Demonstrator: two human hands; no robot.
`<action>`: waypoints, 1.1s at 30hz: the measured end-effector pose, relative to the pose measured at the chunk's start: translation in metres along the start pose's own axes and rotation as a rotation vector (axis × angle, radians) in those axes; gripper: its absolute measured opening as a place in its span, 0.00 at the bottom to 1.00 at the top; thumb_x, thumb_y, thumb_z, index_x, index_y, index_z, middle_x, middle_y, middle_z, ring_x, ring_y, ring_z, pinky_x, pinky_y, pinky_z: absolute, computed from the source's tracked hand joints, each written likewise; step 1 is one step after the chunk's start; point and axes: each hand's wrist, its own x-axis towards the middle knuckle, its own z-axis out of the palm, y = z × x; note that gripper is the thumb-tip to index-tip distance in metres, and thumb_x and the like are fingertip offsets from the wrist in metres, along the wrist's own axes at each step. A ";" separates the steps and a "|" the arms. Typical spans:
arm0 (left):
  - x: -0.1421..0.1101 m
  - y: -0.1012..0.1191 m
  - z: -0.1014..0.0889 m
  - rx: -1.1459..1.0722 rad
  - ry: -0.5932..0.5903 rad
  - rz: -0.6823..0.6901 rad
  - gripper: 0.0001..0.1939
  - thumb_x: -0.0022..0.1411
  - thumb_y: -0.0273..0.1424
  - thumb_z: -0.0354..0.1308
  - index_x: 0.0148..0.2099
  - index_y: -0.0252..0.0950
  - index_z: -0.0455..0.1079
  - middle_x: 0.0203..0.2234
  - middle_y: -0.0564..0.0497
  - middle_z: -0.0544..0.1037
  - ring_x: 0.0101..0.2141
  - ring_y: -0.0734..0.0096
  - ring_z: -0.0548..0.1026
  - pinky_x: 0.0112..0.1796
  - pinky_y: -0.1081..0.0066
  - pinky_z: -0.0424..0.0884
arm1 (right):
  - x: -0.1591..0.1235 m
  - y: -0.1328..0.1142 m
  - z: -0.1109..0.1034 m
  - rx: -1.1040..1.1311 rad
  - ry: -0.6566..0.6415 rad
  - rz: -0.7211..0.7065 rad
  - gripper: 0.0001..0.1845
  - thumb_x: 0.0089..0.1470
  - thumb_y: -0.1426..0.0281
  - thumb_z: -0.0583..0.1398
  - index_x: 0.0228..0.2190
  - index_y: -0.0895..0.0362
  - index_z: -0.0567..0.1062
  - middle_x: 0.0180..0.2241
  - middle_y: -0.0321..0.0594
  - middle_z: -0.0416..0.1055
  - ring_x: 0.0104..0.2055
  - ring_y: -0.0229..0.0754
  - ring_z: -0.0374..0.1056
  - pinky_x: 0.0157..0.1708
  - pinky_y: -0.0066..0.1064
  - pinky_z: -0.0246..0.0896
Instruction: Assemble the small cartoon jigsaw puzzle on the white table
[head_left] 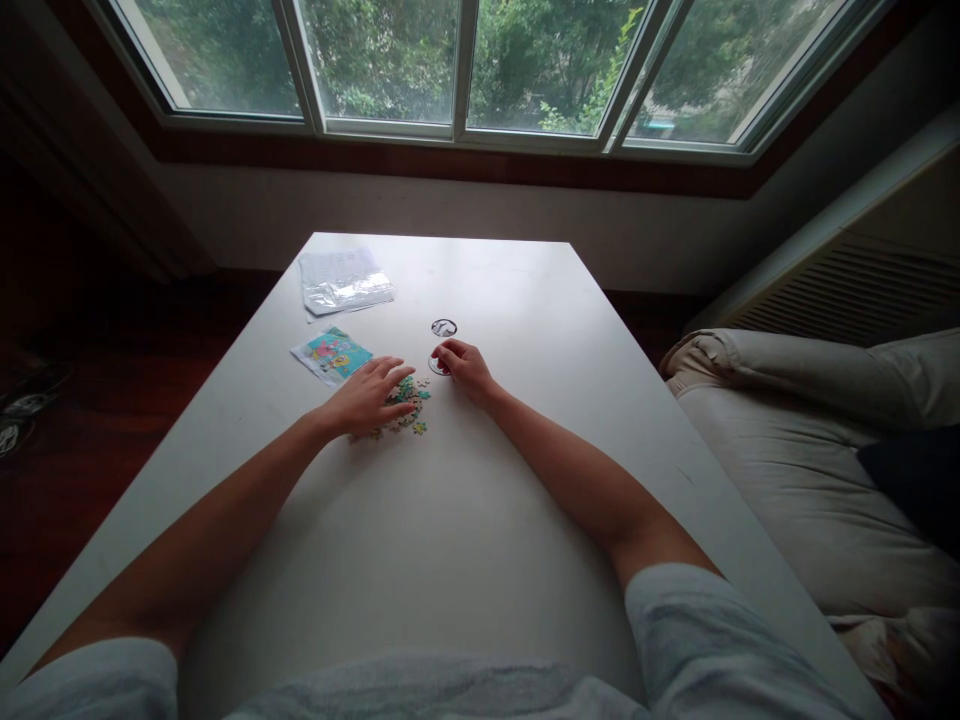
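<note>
My left hand (369,394) has its fingers spread over a pile of small jigsaw puzzle pieces (409,393), and its palm hides part of the pile. My right hand (466,369) is closed in a pinch, the fingertips over a small round disc (435,367) with a shiny rim. Those fingers cover much of the disc, and whatever they hold is hidden. Just beyond lies a second round disc (444,327) with a dark rim and a pale middle. Left of the pile, a colourful picture sheet (334,354) in turquoise and pink lies flat.
On the white table (465,520), a clear plastic bag with white paper (346,282) lies at the far left. A window (457,80) is beyond the table. To the right stands a pale padded sofa (787,450), with a slatted panel (847,280) behind it.
</note>
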 end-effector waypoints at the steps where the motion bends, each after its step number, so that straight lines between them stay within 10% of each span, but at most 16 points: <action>1: -0.005 -0.001 0.002 0.009 -0.004 -0.004 0.36 0.68 0.52 0.52 0.71 0.41 0.56 0.68 0.41 0.58 0.68 0.49 0.53 0.66 0.50 0.51 | 0.000 0.000 0.000 -0.002 0.002 0.000 0.16 0.54 0.55 0.61 0.29 0.56 0.76 0.23 0.34 0.69 0.25 0.35 0.62 0.28 0.27 0.58; 13: -0.031 0.013 0.036 0.034 0.034 -0.052 0.49 0.63 0.60 0.52 0.76 0.45 0.40 0.74 0.40 0.42 0.71 0.42 0.41 0.66 0.41 0.41 | -0.006 0.002 0.005 -0.284 -0.021 -0.126 0.15 0.58 0.57 0.59 0.34 0.55 0.78 0.32 0.36 0.75 0.35 0.39 0.68 0.38 0.31 0.63; 22: -0.002 0.031 0.059 0.090 0.102 -0.253 0.49 0.61 0.62 0.52 0.75 0.44 0.44 0.73 0.40 0.48 0.71 0.41 0.44 0.67 0.41 0.40 | -0.013 -0.006 0.021 0.079 -0.277 0.006 0.30 0.61 0.43 0.55 0.56 0.45 0.73 0.62 0.37 0.67 0.66 0.46 0.59 0.66 0.41 0.52; 33: 0.023 0.022 0.056 0.050 0.226 -0.192 0.34 0.65 0.50 0.55 0.67 0.41 0.60 0.61 0.40 0.63 0.62 0.48 0.59 0.65 0.51 0.54 | -0.009 -0.001 0.024 0.468 -0.127 0.175 0.32 0.59 0.41 0.56 0.56 0.46 0.73 0.60 0.39 0.70 0.67 0.47 0.59 0.69 0.45 0.47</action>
